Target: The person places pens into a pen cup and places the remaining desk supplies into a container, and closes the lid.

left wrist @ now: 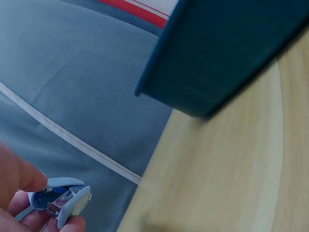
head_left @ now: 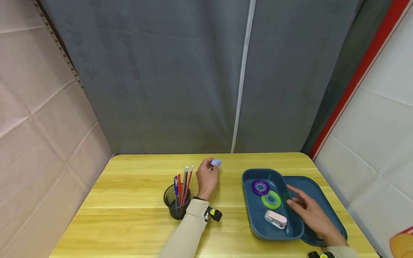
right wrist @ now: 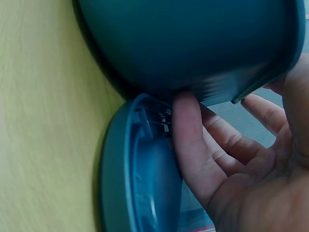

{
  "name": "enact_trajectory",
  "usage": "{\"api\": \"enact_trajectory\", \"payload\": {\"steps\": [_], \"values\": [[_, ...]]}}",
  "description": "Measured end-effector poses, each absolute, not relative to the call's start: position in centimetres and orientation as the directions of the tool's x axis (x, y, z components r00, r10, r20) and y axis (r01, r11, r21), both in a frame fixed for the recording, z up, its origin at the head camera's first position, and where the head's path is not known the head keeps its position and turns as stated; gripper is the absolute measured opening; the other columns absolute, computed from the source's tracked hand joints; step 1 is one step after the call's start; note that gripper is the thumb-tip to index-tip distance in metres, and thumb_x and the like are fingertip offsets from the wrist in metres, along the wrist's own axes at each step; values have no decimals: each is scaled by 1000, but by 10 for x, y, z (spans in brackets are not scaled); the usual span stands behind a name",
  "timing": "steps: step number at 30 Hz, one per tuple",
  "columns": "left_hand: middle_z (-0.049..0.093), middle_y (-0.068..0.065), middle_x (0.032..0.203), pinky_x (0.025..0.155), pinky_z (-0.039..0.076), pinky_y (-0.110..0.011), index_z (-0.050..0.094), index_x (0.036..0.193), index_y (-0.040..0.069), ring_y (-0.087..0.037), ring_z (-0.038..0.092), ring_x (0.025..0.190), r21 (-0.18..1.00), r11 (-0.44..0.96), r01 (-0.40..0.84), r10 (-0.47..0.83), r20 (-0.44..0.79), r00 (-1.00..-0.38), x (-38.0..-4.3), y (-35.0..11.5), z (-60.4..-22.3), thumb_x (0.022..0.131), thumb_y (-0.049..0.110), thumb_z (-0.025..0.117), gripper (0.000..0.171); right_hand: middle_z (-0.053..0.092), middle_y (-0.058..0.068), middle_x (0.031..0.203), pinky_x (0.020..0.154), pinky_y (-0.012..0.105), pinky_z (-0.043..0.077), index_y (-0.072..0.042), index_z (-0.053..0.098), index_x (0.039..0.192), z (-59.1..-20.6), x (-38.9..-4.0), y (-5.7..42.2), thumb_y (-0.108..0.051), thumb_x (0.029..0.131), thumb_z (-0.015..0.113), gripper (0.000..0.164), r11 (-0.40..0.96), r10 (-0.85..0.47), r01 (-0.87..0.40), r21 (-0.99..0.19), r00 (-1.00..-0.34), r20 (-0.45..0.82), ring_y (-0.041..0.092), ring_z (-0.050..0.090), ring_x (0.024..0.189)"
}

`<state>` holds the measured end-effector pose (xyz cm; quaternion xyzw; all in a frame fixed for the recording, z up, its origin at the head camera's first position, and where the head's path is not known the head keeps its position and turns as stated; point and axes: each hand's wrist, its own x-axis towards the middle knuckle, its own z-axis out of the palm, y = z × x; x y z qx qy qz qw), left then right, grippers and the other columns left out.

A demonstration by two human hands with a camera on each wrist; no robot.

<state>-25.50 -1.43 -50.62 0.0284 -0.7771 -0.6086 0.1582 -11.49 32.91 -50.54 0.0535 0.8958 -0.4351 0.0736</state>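
Note:
My left hand (head_left: 206, 181) is raised over the table's far middle, pinching a pale blue staple remover (head_left: 216, 163). In the left wrist view its metal teeth show between the two plastic grips of the staple remover (left wrist: 76, 208). At the right, a dark blue open box (head_left: 257, 208) holds a purple ring-shaped roll (head_left: 254, 187), a green ring-shaped roll (head_left: 265, 201) and a small pale pink stapler (head_left: 275, 218). My right hand (head_left: 311, 211) is beside the box's right wall, above its matching lid (head_left: 326, 197). Its fingers are extended, and the thumb (right wrist: 188, 130) appears to touch the box's outer wall.
Left of my left forearm stands a black mesh pen cup (head_left: 175, 212) with pens and pencils (head_left: 185, 186). The wooden table (head_left: 129, 208) ends at a grey curtain (head_left: 161, 89). White cloth hangs on both sides, and a red strip (head_left: 358, 75) runs down the right.

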Motion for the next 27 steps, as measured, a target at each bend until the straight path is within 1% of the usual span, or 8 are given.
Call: {"api": "enact_trajectory", "payload": {"steps": [8,14,19,27], "values": [[76,-10,120,89,62,-45,72,127,12,-25,75,110,959,231,162,-188,207,-960,-246,-8,-494,99,12,71,28,49,31,155,100,52,57,-20,31,168,-506,-115,330,-47,109,58,70,616,33,166,-770,-982,-186,42,57,134],[76,-11,122,89,63,-44,73,125,10,-26,76,108,962,209,175,-157,210,-965,-239,-3,-486,98,13,73,27,51,30,154,98,51,57,-21,31,168,-506,-117,331,-48,108,57,70,631,35,172,-756,-980,-194,40,58,132],[75,-10,122,85,65,-38,74,124,10,-28,77,106,965,182,189,-104,210,-972,-232,1,-481,97,15,75,27,52,29,153,96,48,57,-22,31,168,-506,-118,332,-47,108,58,70,630,31,175,-757,-979,-201,38,58,130],[76,-8,119,76,64,-28,75,122,15,-26,78,103,963,166,211,-12,216,-976,-221,10,-479,97,17,77,25,55,26,149,89,37,55,-21,32,167,-507,-119,332,-46,108,58,69,644,33,165,-748,-982,-188,33,59,124]]}}
